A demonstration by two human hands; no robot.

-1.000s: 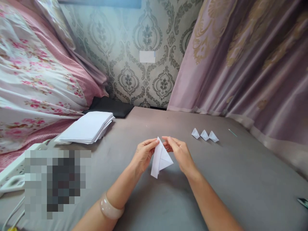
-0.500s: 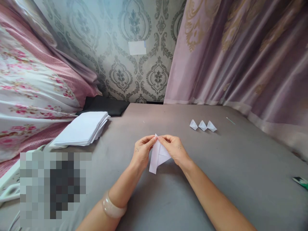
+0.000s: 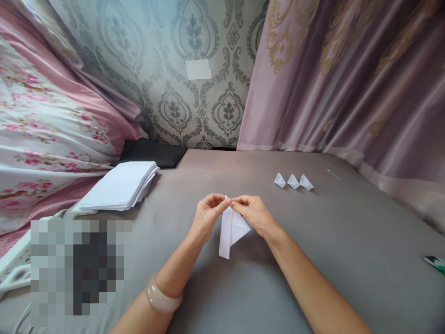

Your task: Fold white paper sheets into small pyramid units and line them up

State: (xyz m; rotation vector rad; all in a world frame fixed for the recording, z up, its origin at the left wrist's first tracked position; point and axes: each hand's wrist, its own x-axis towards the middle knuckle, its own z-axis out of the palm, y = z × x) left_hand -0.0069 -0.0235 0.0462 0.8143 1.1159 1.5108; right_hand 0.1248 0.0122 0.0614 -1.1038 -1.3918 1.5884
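A folded sheet of white paper point(image 3: 225, 234) hangs between my hands, pinched near its pointed top. It has a long narrow strip on the left and a triangular flap on the right. My left hand point(image 3: 208, 213) grips the tip with thumb and fingers, a pale bangle on that wrist. From the other side my right hand point(image 3: 255, 213) pinches the same tip, its thumb close to the left one. Beyond the right hand, three small folded paper shapes point(image 3: 293, 181) stand in a row on the grey cloth surface point(image 3: 347, 241).
A stack of white paper point(image 3: 118, 185) lies at the left, in front of a black flat item point(image 3: 153, 153). A white power strip point(image 3: 17, 260) is at the left edge beside a blurred-out patch. A thin stick point(image 3: 333, 174) and a green-and-dark object point(image 3: 434, 263) lie to the right.
The folded paper has shifted slightly right and toward me, and its flap shows more. Both hands have moved a little with it, still pinching the tip.
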